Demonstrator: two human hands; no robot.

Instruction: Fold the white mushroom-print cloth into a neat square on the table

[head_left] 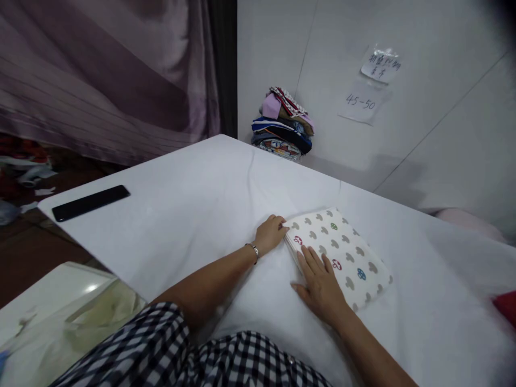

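A folded white cloth point(350, 252) with grey mushroom prints and a few red, green and blue ones lies flat on the white table point(185, 215). At its left corner, the fingers of my left hand point(271, 234) are closed on the layered edge. My right hand point(320, 285) rests on the near left side of the cloth, palm down, fingers stretched out and the thumb apart. It covers part of the print. What the finished piece is, beyond patterned fabric, I cannot tell.
A black phone-like slab point(92, 202) lies at the table's left corner. Beyond the far edge, a stack of folded clothes point(284, 126) stands by the wall, which bears handwritten paper notes point(360, 102). A pinkish curtain point(121, 70) hangs at left. Something red point(506, 307) shows at the right edge.
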